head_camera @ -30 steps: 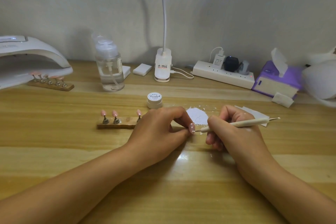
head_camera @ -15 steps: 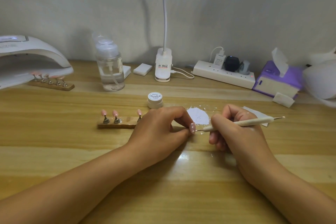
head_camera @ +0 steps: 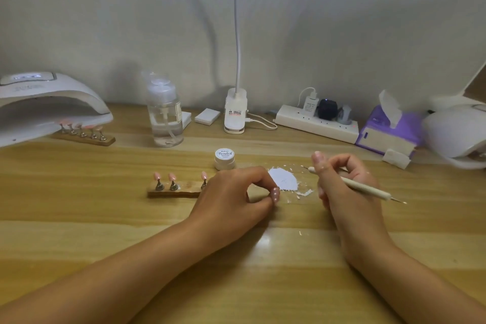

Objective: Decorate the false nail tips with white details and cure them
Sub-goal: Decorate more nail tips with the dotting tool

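- The left hand (head_camera: 231,197) rests on the wooden desk (head_camera: 79,218) just in front of the white gel jar (head_camera: 224,158), with thumb and forefinger pinching a pink nail tip (head_camera: 275,195) dotted with white
- The right hand (head_camera: 344,187), well right of the jar, is curled round a cream dotting pen (head_camera: 363,187), forefinger lifted
- A white gel smear (head_camera: 282,179) lies just right of the jar, and the pen's fine point is at its far right edge
- Front-left of the jar, a wooden holder (head_camera: 171,193) carries three pink tips on metal stands
- Far left of the jar, a second holder (head_camera: 84,137) sits half under a white curing lamp (head_camera: 50,105)
- Behind the jar stand a clear pump bottle (head_camera: 165,118) and a clip lamp base (head_camera: 236,113)
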The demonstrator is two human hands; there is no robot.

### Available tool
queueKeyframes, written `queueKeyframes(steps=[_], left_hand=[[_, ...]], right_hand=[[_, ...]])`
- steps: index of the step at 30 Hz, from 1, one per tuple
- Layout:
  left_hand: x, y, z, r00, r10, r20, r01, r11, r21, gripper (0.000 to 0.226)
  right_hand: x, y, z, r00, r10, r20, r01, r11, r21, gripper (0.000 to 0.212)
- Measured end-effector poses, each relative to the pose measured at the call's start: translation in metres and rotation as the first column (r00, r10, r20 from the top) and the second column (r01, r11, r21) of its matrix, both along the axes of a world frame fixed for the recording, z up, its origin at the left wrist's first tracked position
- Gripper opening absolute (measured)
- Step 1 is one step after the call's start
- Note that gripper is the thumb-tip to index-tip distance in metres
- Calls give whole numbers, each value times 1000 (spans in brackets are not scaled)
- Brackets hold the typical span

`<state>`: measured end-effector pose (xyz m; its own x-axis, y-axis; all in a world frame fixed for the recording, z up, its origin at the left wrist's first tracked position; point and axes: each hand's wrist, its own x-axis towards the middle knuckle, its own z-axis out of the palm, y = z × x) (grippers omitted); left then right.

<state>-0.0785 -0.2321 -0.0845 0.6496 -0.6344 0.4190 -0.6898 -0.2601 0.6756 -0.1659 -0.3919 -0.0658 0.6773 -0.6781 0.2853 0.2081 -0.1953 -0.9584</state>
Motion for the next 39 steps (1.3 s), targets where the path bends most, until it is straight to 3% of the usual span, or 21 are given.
queueKeyframes(steps=[5, 11, 18, 22, 25, 29, 34, 39], left_hand=[[-5, 0, 5, 998, -5, 57, 6, 1000, -28, 9], [-12, 4, 12, 977, 191, 92, -183, 979, -84, 13], [7, 26, 53, 945, 317, -76, -325, 935, -140, 10], [31, 53, 72, 960, 234, -153, -243, 969, -45, 8], [37, 61, 67, 955, 196, -225, -172, 977, 123, 9], [37, 57, 57, 961, 269, -61, -234, 913, 334, 12], [38, 51, 50, 951, 297, 86, -308, 882, 358, 13], [41, 51, 46, 954, 284, 96, -298, 866, 400, 18]], right_hand=[[4, -2, -4, 995, 21, -94, -20, 1000, 6, 27], [4, -5, -6, 990, -46, -136, 49, 999, 19, 20], [2, -5, -5, 984, -47, -174, 49, 999, 11, 22], [3, -3, -5, 978, -53, -202, 48, 998, -30, 28], [2, -3, -6, 980, -45, -192, 41, 999, -29, 28], [2, -3, -7, 981, -7, -192, 3, 1000, -20, 27], [2, -4, -7, 982, -10, -189, -2, 998, -60, 25], [1, -3, -6, 983, 12, -186, -24, 998, -63, 23]])
